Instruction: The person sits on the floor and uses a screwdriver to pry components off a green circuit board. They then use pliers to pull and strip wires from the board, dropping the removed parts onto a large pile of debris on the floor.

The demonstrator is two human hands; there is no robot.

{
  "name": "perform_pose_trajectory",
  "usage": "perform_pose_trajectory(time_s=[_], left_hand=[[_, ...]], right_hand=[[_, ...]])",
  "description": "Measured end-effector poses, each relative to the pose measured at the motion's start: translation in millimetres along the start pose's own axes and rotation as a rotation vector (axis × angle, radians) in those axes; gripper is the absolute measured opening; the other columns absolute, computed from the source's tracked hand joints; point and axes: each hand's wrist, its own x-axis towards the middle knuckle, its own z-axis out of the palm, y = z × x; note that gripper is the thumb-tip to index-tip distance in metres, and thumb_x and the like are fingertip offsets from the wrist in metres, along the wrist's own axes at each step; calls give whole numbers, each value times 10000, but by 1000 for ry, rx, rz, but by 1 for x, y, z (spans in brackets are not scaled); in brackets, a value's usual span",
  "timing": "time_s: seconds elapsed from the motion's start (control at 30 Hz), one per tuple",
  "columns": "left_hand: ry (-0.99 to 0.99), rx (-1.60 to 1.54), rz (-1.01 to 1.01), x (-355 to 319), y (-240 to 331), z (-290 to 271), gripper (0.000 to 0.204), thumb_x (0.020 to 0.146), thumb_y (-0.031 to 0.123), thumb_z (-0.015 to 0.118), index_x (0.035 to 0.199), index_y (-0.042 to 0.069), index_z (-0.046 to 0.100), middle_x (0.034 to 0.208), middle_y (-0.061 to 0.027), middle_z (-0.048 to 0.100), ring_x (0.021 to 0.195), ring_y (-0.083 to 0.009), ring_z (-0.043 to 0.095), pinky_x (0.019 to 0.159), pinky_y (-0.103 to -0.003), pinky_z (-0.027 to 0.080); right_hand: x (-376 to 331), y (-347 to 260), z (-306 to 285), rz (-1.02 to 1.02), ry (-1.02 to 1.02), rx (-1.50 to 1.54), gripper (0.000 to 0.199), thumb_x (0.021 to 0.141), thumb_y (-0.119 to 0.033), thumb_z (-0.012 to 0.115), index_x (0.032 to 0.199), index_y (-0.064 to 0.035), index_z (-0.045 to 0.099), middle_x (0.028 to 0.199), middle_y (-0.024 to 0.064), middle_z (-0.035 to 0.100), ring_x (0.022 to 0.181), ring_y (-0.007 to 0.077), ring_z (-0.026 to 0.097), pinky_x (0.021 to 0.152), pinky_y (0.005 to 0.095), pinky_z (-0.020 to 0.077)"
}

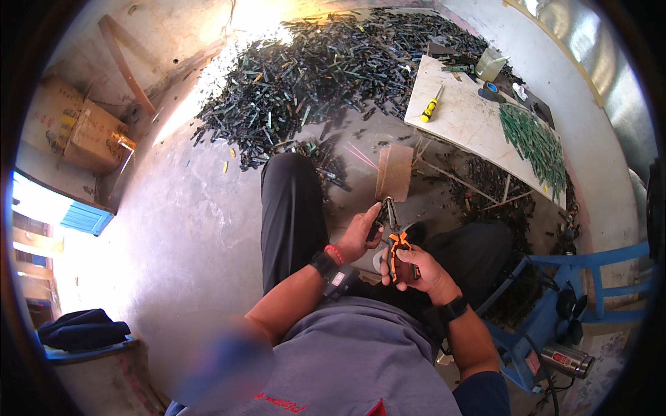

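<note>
A small dark strip (378,223) sits in front of your lap, above your knees, pinched between the thumb and fingers of your left hand (359,236). Just beside it, your right hand (416,272) is closed around the orange handles of a pair of pliers (397,251), jaws pointing up toward the strip; whether the jaws touch it is too small to tell. Judging by the scene, you are mid-piece, with much left: a huge heap of dark and green strips (326,69) covers the floor ahead. A smaller green pile (534,142) lies on the white board table (461,121) to your right, beside a yellow-handled screwdriver (431,105). A blue frame (583,267) stands at your right.
</note>
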Motion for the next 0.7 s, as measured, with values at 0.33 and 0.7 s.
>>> perform_pose_trajectory(time_s=[0.33, 0.7], left_hand=[[-14, 35, 15, 2, -3, -1, 480, 961, 489, 442, 720, 73, 462, 530, 21, 326, 414, -85, 250, 414, -250, 196], [-51, 192, 56, 4, -7, -10, 203, 918, 145, 420, 1070, 13, 389, 595, -11, 385, 463, -98, 314, 425, -245, 259]], right_hand=[[1, 1, 1, -1, 8, 11, 318, 927, -304, 519, 1085, -27, 523, 891, 166, 639, 769, 274, 667, 458, 270, 503], [4, 3, -2, -8, 5, 40, 321, 935, -327, 509, 1052, -29, 537, 840, 163, 629, 687, 237, 649, 407, 254, 471]])
